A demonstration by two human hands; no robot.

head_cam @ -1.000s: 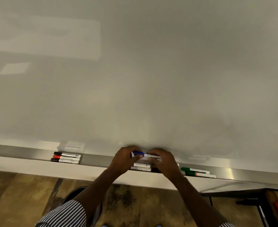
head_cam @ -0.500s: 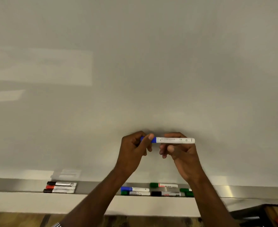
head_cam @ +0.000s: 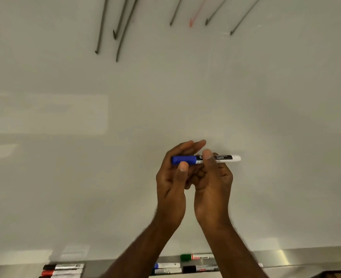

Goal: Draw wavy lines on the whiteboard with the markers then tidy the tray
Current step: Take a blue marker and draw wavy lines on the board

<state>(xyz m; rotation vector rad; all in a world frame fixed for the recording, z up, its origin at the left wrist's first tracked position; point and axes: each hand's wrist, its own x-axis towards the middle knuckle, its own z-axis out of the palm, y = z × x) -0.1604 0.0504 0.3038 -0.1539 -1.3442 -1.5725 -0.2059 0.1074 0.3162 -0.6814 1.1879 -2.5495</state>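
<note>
Both hands hold one blue-capped marker (head_cam: pixel 205 158) level in front of the whiteboard (head_cam: pixel 266 117), well above the tray (head_cam: pixel 306 257). The left hand (head_cam: pixel 172 177) pinches the blue cap (head_cam: pixel 183 159) between thumb and curled fingers; the right hand (head_cam: pixel 212 183) clamps the white barrel, thumb pressed on the label. Gripping the two ends in this way suits pulling cap and barrel apart, so the step in hand is judged to be uncapping before drawing. The cap appears seated; no tip is exposed. The marker is held horizontal and close to the board, probably so that the right hand can turn straight to writing. Dark strokes (head_cam: pixel 109 31) and a faint red stroke (head_cam: pixel 195 16) show near the top edge of the board; the area around the hands is unmarked. In the tray lie a green-capped marker (head_cam: pixel 196 257), a blue-capped one (head_cam: pixel 166 265), a black-capped one (head_cam: pixel 200 269), and, to the left, a black and red pair (head_cam: pixel 62 269), loosely grouped rather than aligned.
</note>
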